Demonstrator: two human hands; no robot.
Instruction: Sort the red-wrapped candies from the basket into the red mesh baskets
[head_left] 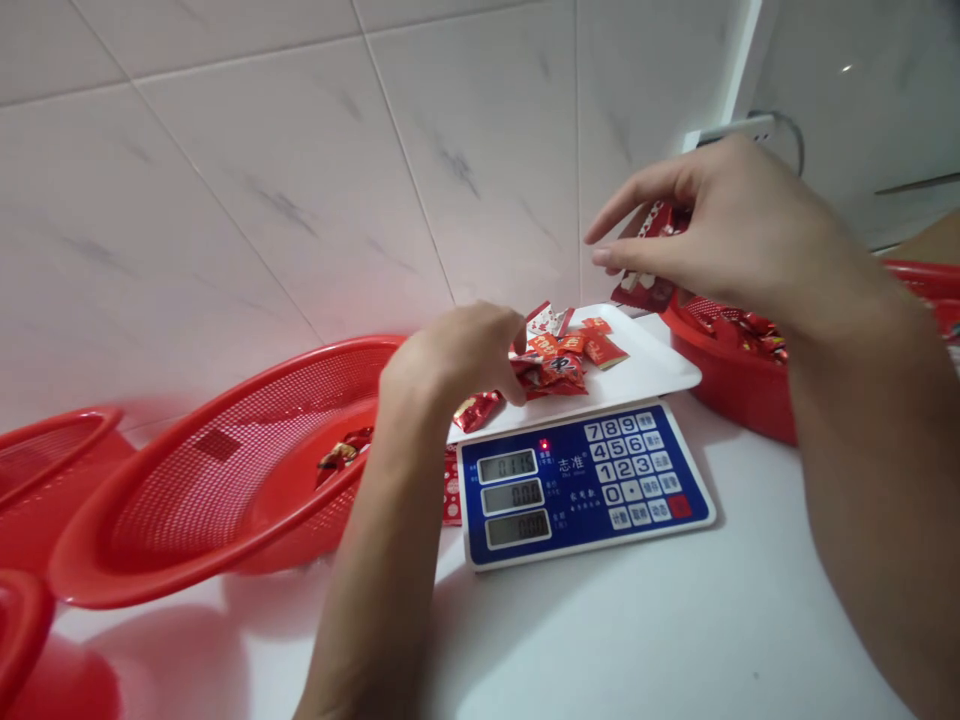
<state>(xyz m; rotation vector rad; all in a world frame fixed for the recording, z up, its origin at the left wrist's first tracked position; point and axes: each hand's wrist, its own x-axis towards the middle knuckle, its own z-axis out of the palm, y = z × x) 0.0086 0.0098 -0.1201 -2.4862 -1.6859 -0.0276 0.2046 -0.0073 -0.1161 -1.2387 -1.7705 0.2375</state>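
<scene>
On the bench (645, 620), a digital scale (585, 490) stands with wrapped sweets (555, 355) lying on its weighing plate (660, 365). A tiled wall (262, 190) rises along the bench's back edge. Left of the scale, a tilted mesh basket (225, 470) holds sweets, with another basket (52, 470) farther left. Right of the plate, by the wall, sits a third basket (731, 385) holding sweets.

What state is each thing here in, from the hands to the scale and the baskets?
Left hand: curled, touching the wrapped sweets.
Right hand: raised, gripping red packets.
Digital scale: on, three displays lit, red light glowing.
White tray: resting on the scale, loaded with sweets.
Red basket: upright, holding wrapped sweets.
Red mesh basket: tilted, mesh side showing.
</scene>
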